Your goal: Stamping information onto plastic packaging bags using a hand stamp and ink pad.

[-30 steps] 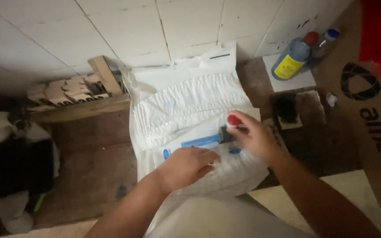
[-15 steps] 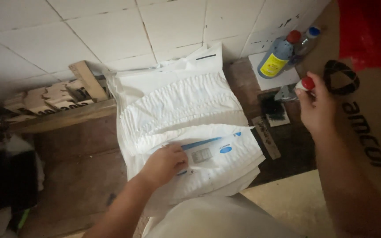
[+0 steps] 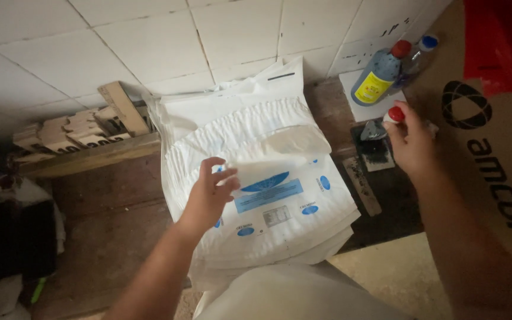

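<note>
Item: stack of white paper bags (image 3: 280,201) with blue printed panels, lying on the dark wooden desk (image 3: 114,195), its far edge reaching the tiled wall (image 3: 149,47) at the back, its near edge overhanging the front edge of the desk toward us. We are resting our left hand (image 3: 208,192) on the stack's left side, fingers curled and pinching the lifted flap of the top bag (image 3: 285,148), which is peeling up and folding over. Our right hand (image 3: 410,139) is closing around a small stamp with a red knob (image 3: 396,113), holding it just above a black ink pad (image 3: 376,151) near the desk's right edge. Behind the pad, at the back right corner, we are noting a blue bottle with a yellow label and red cap (image 3: 380,74) and a clear bottle with a blue cap (image 3: 423,50), standing on a white square. A large brown cardboard box (image 3: 493,148) is leaning in at the right; wooden blocks (image 3: 72,130) are lying along the back left edge. Risks, as we are judging them: the overhanging stack is liable to slide off the front edge if the left hand is pulling the flap too hard; the pinched sheet could be creasing or tearing; a wet stamp carried over the white bags could be dripping or smearing ink on them; a careless right elbow could be knocking the bottles over.
</note>
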